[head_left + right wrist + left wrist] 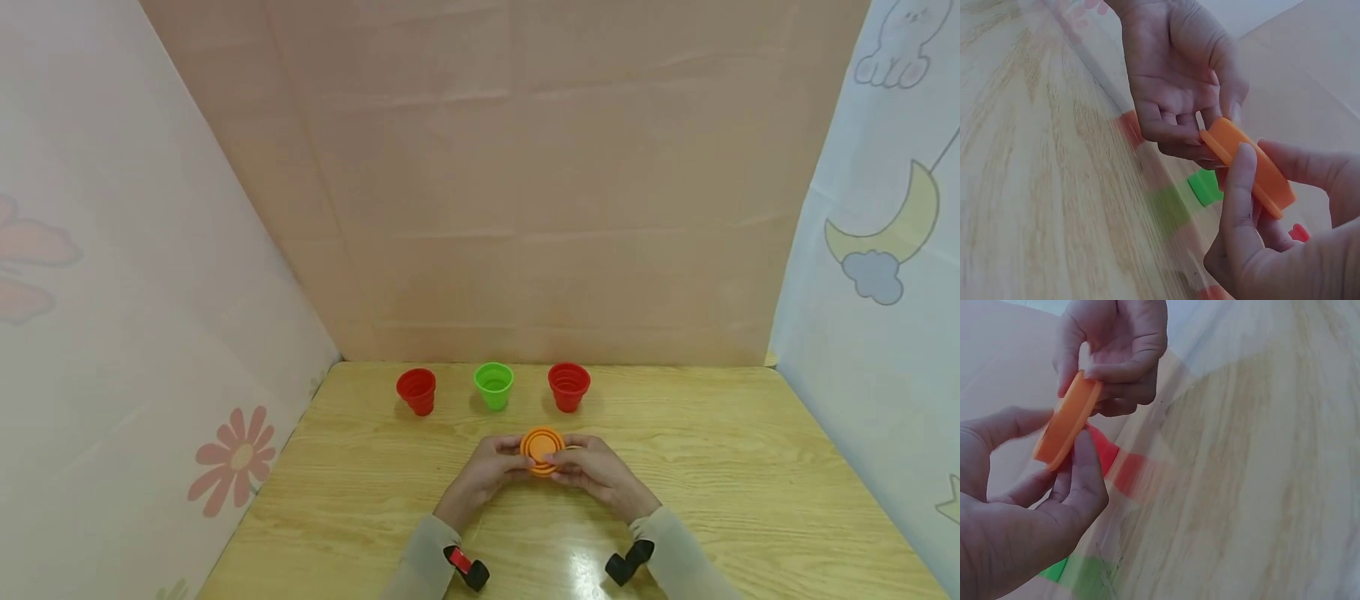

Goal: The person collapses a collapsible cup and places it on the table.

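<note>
Left hand (487, 464): bare. Left sleeve (423, 562): long, pale cream fabric, plain, reaching to the wrist. Worn at its cuff end: one small black wrist unit (475, 574), compact, with a blunt, rounded block and a bright red rectangular patch (461, 560).

Right hand (602, 471): bare. Right sleeve (681, 554): matching long, pale cream fabric, slightly creased at the wrist. Worn there: a second black wrist unit (632, 561), bent in outline, likewise ending in a blunt block; finer detail too small to read.
</note>
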